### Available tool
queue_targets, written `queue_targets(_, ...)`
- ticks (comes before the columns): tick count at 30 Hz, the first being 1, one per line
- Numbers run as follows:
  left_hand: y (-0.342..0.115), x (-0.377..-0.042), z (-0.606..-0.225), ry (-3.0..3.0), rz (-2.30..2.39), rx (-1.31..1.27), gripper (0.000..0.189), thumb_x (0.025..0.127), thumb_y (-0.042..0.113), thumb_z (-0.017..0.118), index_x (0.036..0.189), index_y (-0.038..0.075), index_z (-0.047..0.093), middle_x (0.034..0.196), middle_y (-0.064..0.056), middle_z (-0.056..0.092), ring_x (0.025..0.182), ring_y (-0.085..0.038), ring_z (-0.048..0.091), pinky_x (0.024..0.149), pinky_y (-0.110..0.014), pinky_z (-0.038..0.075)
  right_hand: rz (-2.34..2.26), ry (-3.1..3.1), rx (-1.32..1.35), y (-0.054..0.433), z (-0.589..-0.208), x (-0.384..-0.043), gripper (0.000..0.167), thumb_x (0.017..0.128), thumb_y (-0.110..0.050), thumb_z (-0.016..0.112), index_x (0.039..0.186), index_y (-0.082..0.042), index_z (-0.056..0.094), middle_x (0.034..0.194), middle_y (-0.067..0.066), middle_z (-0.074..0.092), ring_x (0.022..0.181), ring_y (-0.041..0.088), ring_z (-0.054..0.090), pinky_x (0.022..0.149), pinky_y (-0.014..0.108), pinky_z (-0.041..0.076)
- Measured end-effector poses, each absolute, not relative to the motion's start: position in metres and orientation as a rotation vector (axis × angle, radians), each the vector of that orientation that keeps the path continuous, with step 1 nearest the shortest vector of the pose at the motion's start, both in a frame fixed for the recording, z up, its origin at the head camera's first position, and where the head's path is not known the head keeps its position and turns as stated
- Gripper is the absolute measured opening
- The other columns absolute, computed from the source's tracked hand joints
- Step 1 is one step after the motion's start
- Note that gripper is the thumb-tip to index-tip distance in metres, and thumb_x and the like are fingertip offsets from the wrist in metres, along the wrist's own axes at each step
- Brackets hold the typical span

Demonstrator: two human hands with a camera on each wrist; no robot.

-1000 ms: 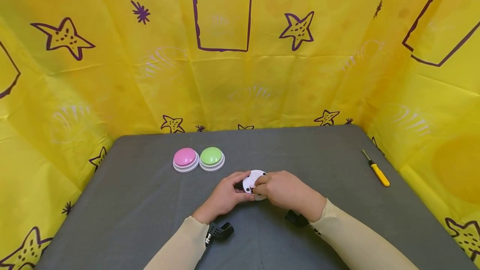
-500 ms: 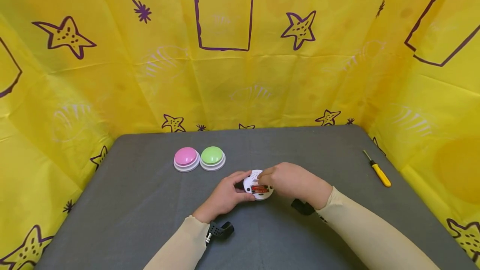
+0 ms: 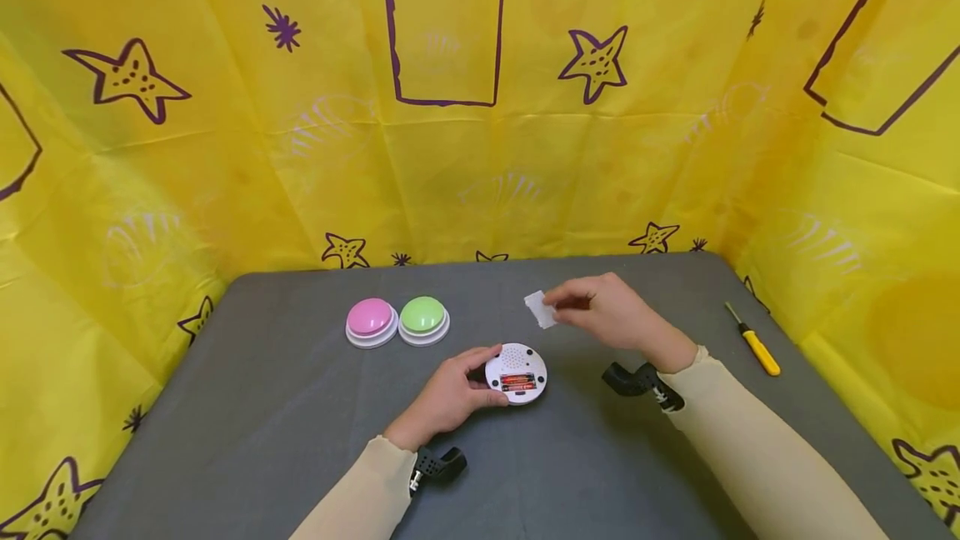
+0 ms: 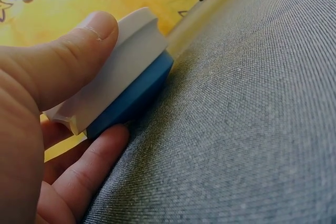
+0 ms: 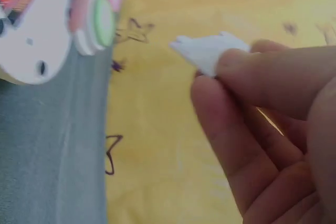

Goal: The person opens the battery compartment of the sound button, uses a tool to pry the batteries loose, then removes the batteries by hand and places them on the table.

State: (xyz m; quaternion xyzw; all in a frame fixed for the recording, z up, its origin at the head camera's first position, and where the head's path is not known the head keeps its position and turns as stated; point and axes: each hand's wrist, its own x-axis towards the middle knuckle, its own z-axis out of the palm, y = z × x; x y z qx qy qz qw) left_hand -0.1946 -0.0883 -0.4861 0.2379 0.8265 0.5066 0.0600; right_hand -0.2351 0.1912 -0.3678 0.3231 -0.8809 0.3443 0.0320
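Note:
A round white button (image 3: 516, 354) lies upside down on the grey table, its underside showing speaker holes and an uncovered battery bay. Red batteries (image 3: 517, 382) sit inside that bay. My left hand (image 3: 450, 390) grips the button by its left edge; the left wrist view shows the thumb on the white base (image 4: 131, 51) and a finger under the blue dome (image 4: 139, 95). Up and to the right, my right hand (image 3: 615, 311) pinches a small white battery cover (image 3: 540, 309) between thumb and fingers, held above the table. The right wrist view shows tabs on the cover (image 5: 207, 50).
A pink button (image 3: 371, 319) and a green button (image 3: 423, 317) stand side by side at the back left. Far right lies a screwdriver (image 3: 756, 344) with a yellow handle. Yellow patterned cloth (image 3: 450, 182) walls in the grey table (image 3: 300, 432).
My right hand has lifted the battery cover off the button and carried it up and to the right, exposing the batteries. The left hand stays in place on the button.

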Motion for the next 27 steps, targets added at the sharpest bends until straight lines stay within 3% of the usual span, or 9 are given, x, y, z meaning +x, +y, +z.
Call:
queue_targets(5, -0.090, -0.193, -0.485, 2.498, 1.526, 0.697, 0.080, 0.076, 0.032, 0.089, 0.145, 0.012, 0.054, 0.142, -0.005, 0.054, 0.113, -0.017, 0.056, 0.088, -0.027, 0.052, 1.485, -2.642, 0.592, 0.214, -0.366, -0.259, 0.026, 0.088, -0.014, 0.079, 0.113, -0.006, 0.075, 0.106, 0.008, 0.071, 0.089, 0.022, 0.066, 0.074, 0.031, 0.057)
queue_targets(12, -0.090, -0.195, -0.488, 2.502, 1.526, 0.698, 0.080, 0.075, 0.032, 0.089, 0.144, 0.012, 0.055, 0.143, -0.005, 0.053, 0.117, -0.016, 0.055, 0.088, -0.026, 0.052, 1.868, -2.483, 0.305, 0.242, -0.370, -0.293, 0.042, 0.090, -0.012, 0.076, 0.125, 0.007, 0.064, 0.124, 0.020, 0.061, 0.096, 0.029, 0.061, 0.083, 0.029, 0.055)
queue_targets(16, -0.090, -0.195, -0.489, 2.500, 1.522, 0.681, 0.080, 0.076, 0.033, 0.089, 0.145, 0.014, 0.055, 0.143, -0.003, 0.053, 0.117, -0.015, 0.055, 0.088, -0.026, 0.052, 1.850, -2.527, 0.212, 0.257, -0.379, -0.314, 0.045, 0.094, -0.017, 0.073, 0.131, 0.005, 0.060, 0.130, 0.020, 0.056, 0.101, 0.029, 0.060, 0.090, 0.033, 0.053)
queue_targets(23, -0.091, -0.194, -0.489, 2.491, 1.537, 0.680, 0.079, 0.076, 0.032, 0.089, 0.145, 0.013, 0.055, 0.143, -0.005, 0.053, 0.115, -0.015, 0.057, 0.088, -0.026, 0.052, 1.774, -2.583, 0.026, 0.279, -0.402, -0.339, 0.044, 0.098, -0.018, 0.067, 0.137, 0.002, 0.057, 0.134, 0.019, 0.052, 0.107, 0.030, 0.058, 0.093, 0.030, 0.051)
queue_targets(27, -0.091, -0.195, -0.489, 2.459, 1.580, 0.698, 0.078, 0.077, 0.029, 0.089, 0.144, 0.010, 0.055, 0.142, -0.007, 0.054, 0.113, -0.016, 0.058, 0.087, -0.027, 0.053, 1.818, -2.577, -0.039, 0.286, -0.413, -0.347, 0.042, 0.100, -0.012, 0.063, 0.137, 0.003, 0.055, 0.134, 0.021, 0.049, 0.111, 0.034, 0.055, 0.100, 0.040, 0.046)
